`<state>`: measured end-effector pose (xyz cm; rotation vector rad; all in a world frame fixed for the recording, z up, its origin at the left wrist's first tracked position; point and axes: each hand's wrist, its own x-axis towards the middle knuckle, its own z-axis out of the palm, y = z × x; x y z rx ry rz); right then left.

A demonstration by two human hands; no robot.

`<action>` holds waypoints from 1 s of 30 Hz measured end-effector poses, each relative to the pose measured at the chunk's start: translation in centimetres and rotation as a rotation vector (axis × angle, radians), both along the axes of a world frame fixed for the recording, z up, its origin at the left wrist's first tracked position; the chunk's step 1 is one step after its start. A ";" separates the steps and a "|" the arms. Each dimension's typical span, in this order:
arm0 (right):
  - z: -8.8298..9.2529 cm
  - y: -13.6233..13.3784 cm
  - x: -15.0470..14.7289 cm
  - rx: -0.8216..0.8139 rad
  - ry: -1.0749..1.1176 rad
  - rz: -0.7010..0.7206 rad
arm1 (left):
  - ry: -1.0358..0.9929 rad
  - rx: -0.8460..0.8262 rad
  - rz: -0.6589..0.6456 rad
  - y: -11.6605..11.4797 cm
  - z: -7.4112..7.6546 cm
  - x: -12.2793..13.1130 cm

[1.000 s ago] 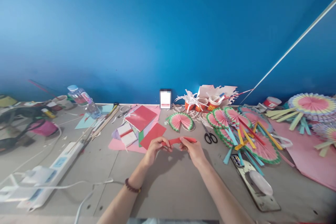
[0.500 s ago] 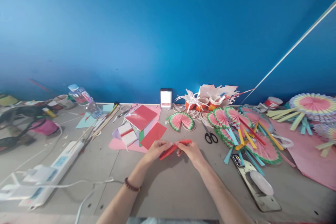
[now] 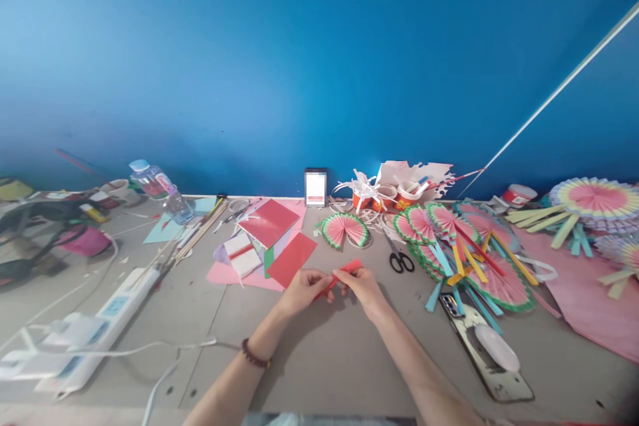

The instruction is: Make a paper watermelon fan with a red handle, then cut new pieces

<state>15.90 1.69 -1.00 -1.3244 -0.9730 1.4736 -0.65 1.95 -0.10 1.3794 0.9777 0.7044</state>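
Observation:
A narrow folded strip of red paper (image 3: 349,267) is pinched between both my hands, just above the grey table. My left hand (image 3: 306,289) grips its lower left end, thumb against forefinger, and covers much of that end. On the upper right part, my right hand (image 3: 363,289) closes with its thumb on top. Just beyond my left hand lies a red paper sheet (image 3: 293,259). Behind the hands sits a pleated pink paper fan (image 3: 344,229) with a green edge. Black-handled scissors (image 3: 401,261) rest to the right of my right hand.
Several finished paper fans (image 3: 479,246) with coloured strips pile up on the right, near a phone (image 3: 484,353). Paper cups (image 3: 384,198) stand by the wall. At left are a power strip (image 3: 107,326), white cables, a water bottle (image 3: 174,203) and thin wooden sticks (image 3: 202,233).
My left hand has shifted slightly right, closer to my right hand, and covers more of the red strip. The strip's lower left end shows less. Things on the table stay put.

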 end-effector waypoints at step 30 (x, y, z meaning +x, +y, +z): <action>-1.1 0.3 -0.2 -0.002 0.084 -0.143 | -0.031 -0.040 0.008 0.0 -0.5 0.3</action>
